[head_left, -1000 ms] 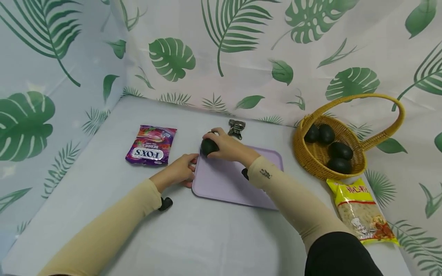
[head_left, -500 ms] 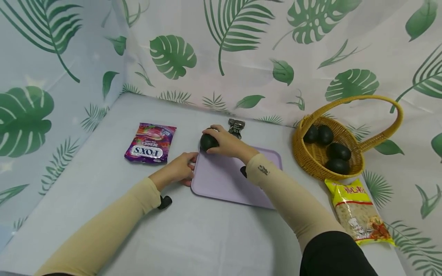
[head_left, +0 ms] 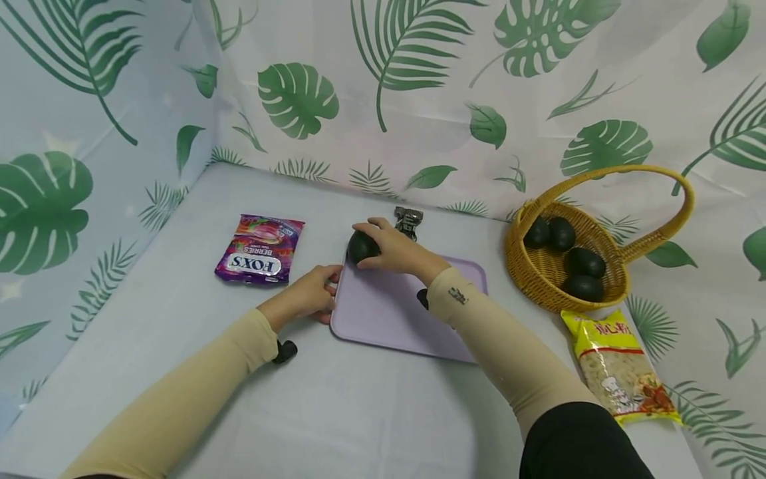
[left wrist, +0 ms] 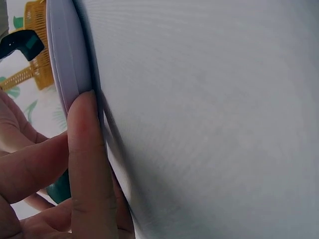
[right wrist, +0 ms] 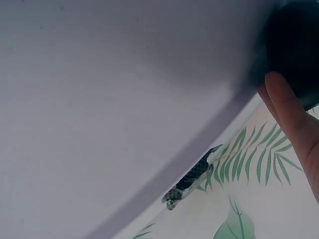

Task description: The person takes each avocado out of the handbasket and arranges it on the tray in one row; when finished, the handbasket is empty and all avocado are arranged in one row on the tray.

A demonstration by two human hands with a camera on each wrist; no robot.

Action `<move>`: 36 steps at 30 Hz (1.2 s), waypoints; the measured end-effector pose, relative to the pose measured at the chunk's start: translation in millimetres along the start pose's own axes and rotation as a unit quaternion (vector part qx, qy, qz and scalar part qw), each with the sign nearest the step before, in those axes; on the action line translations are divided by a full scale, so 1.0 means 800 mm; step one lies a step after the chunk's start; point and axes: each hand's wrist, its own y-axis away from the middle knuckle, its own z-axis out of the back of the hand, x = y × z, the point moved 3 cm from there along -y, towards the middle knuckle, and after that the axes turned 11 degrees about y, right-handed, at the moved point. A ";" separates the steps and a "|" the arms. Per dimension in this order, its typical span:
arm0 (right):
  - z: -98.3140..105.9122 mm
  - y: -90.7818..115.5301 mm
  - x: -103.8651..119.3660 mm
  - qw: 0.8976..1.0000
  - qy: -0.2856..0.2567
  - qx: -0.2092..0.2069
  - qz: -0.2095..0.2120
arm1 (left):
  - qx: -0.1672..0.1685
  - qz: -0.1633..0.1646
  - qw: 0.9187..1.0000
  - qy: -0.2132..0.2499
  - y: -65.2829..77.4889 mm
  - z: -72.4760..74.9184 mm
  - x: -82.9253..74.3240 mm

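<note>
In the head view, my right hand (head_left: 391,249) grips a dark avocado (head_left: 362,248) at the far left corner of a lilac tray (head_left: 395,309). Fingers and thumb wrap over the fruit; whether it touches the tray surface is hard to tell. My left hand (head_left: 305,297) holds the tray's left edge, its fingertips against the rim. Up close in the left wrist view, one finger (left wrist: 87,159) lies along the tray's rim (left wrist: 70,55), with another fingertip beside it. Only part of the dark avocado (right wrist: 294,50) shows in the right wrist view, next to a finger (right wrist: 286,99).
A wicker basket (head_left: 517,276) with several avocados stands at the right, its handle raised. Below it lies a yellow food bag (head_left: 619,369). A purple candy bag (head_left: 260,249) is left of the tray. A small dark patterned object (head_left: 409,221) sits behind the tray.
Both hands, the avocado and the tray hold nearly the same places. Small shifts across the whole view come from the head camera moving.
</note>
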 end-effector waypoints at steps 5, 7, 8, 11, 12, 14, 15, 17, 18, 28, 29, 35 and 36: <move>0.002 0.002 -0.002 1.000 -0.002 0.001 -0.006 | 0.001 0.000 1.000 -0.002 -0.001 0.000 0.001; 0.002 0.003 -0.004 1.000 -0.002 0.002 -0.010 | 0.001 0.000 1.000 -0.002 -0.002 0.000 0.001; 0.001 0.003 -0.005 1.000 -0.002 0.003 -0.011 | 0.000 0.000 1.000 -0.001 -0.001 0.000 0.001; 0.001 0.004 -0.008 1.000 0.001 0.002 -0.014 | 0.000 -0.001 1.000 0.002 -0.002 0.000 0.001; 0.001 0.004 -0.009 1.000 0.002 0.001 -0.014 | 0.000 -0.001 1.000 0.003 -0.002 0.000 0.001; 0.001 0.006 -0.011 1.000 0.004 0.000 -0.016 | 0.002 -0.004 1.000 0.003 -0.002 -0.001 0.001; 0.002 0.007 -0.012 1.000 0.004 0.000 -0.019 | 0.003 -0.004 1.000 0.003 -0.002 -0.001 0.001; 0.002 0.009 -0.014 1.000 0.003 0.000 -0.023 | 0.006 -0.006 1.000 0.001 -0.002 -0.002 0.001; 0.003 0.011 -0.015 1.000 0.002 0.000 -0.025 | 0.006 -0.006 1.000 0.001 -0.002 -0.002 0.001; 0.017 0.025 -0.021 1.000 -0.006 -0.016 -0.025 | 0.006 -0.007 1.000 0.008 0.001 -0.004 -0.001; 0.019 0.027 -0.022 0.999 -0.007 -0.020 -0.025 | 0.006 -0.008 1.000 0.008 0.001 -0.004 -0.001; 0.032 0.044 -0.035 0.998 -0.036 -0.053 -0.018 | 0.006 -0.012 1.000 0.004 -0.002 -0.002 0.002; 0.034 0.048 -0.037 0.997 -0.045 -0.058 -0.018 | 0.007 -0.012 1.000 0.004 -0.002 -0.001 0.002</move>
